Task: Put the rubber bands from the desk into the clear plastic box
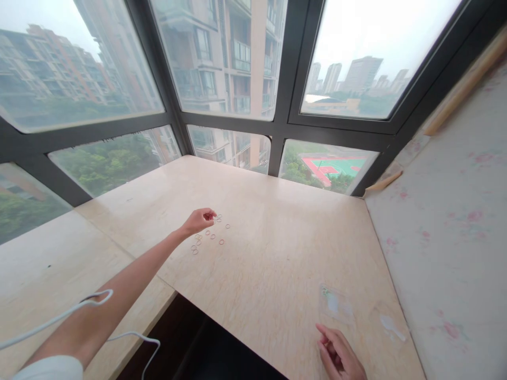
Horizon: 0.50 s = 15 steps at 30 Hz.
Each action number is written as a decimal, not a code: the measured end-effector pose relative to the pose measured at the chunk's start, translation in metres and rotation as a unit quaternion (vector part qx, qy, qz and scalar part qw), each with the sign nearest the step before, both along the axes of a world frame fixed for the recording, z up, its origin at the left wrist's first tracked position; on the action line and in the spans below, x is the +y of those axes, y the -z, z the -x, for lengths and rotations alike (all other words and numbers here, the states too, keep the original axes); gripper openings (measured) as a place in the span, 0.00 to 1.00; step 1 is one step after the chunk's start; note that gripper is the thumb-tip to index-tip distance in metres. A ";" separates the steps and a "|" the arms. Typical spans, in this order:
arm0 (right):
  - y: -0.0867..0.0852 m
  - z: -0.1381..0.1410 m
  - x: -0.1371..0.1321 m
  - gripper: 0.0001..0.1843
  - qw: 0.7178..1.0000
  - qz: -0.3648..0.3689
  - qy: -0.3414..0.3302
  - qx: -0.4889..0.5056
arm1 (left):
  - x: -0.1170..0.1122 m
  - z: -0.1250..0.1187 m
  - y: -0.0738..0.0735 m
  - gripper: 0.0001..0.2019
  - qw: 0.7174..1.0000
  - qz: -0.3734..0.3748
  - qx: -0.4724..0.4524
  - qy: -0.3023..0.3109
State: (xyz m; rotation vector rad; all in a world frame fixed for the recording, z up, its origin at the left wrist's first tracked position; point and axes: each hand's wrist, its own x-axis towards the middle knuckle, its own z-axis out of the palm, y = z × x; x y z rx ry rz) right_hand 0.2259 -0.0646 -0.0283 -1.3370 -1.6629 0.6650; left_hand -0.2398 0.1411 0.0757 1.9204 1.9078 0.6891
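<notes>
My left hand reaches far out over the beige marble sill, fingers curled in a pinch right beside several small thin rings scattered on the stone. Whether a ring sits between the fingertips is too small to tell. My right hand rests near the sill's front edge, fingers loosely stretched out and holding nothing. Just beyond it lies a small clear plastic bag, flat on the surface.
Dark-framed windows wrap around the far side of the sill. A floral-papered wall closes off the right. A white cable loops across my left forearm. A small white scrap lies near the bag. A dark gap opens below the front edge.
</notes>
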 end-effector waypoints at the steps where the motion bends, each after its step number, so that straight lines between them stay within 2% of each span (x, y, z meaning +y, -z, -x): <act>1: -0.002 -0.001 0.001 0.13 1.000 0.001 -0.011 -0.011 | -0.001 -0.013 -0.005 0.13 1.000 -0.004 -0.030 0.009; 5: -0.013 0.001 0.000 0.12 0.999 0.007 -0.025 -0.034 | -0.008 -0.077 -0.021 0.12 0.986 0.004 -0.155 0.064; 8: -0.022 0.005 -0.001 0.13 0.999 0.013 -0.017 -0.031 | -0.017 -0.134 -0.025 0.12 0.966 0.031 -0.224 0.122; 11: -0.027 0.007 -0.002 0.14 0.999 0.024 -0.018 -0.031 | -0.028 -0.194 -0.019 0.11 0.940 0.056 -0.282 0.183; 15: -0.030 0.007 -0.002 0.14 0.999 0.034 -0.010 -0.027 | -0.041 -0.266 0.000 0.10 0.909 0.075 -0.313 0.266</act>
